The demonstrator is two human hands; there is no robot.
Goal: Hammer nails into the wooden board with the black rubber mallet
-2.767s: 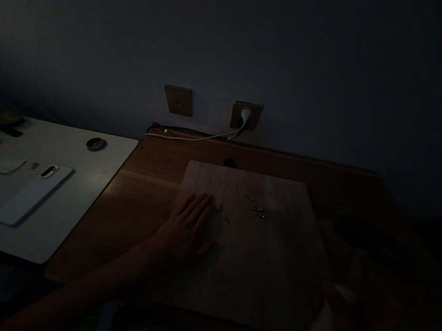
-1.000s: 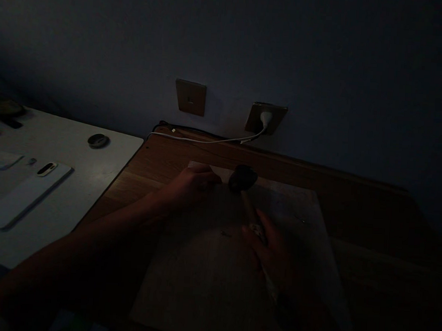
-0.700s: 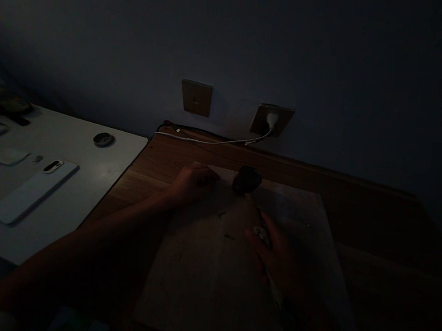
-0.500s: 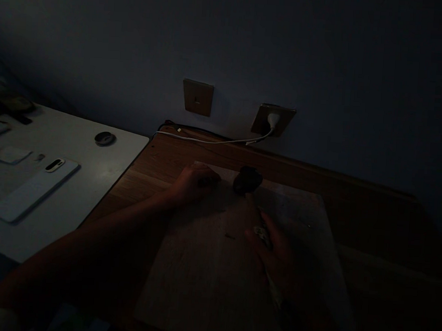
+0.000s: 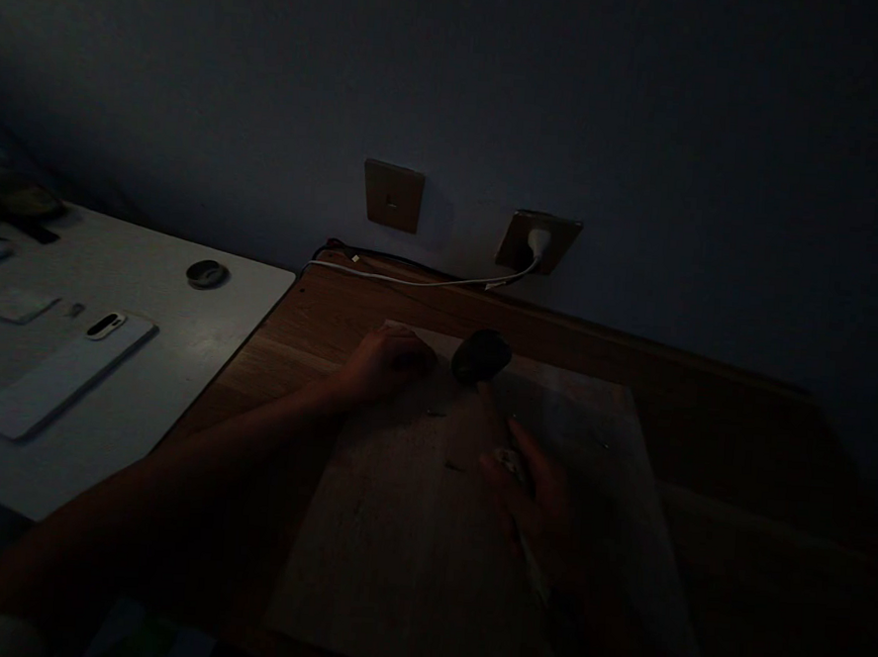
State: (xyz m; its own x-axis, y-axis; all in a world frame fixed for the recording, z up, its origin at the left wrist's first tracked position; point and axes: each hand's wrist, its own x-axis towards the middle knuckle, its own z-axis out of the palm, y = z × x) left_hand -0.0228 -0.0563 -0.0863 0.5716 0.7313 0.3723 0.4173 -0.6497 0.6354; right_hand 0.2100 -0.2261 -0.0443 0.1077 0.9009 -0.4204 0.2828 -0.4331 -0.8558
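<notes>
The scene is very dark. A pale wooden board [image 5: 411, 535] lies on a brown wooden desk [image 5: 305, 330]. My left hand [image 5: 384, 363] rests curled at the board's far left corner, its fingertips pinched together near the surface; what they pinch is too small and dim to make out. My right hand [image 5: 540, 498] is closed round the handle of a hammer [image 5: 480, 358], whose dark head hovers just right of my left fingertips. A few small nails [image 5: 451, 465] lie loose on the board.
A white table [image 5: 185, 343] adjoins the desk on the left, with a white phone [image 5: 64, 373], a small round dark object [image 5: 206, 274] and other items. On the wall are a switch plate [image 5: 393, 195] and a socket [image 5: 538, 241] with a white plug and cable.
My right hand came in from the lower right with the hammer, and my left hand slid from flat mid-board to the far corner and curled. In the last half second the hammer head shifted slightly left.
</notes>
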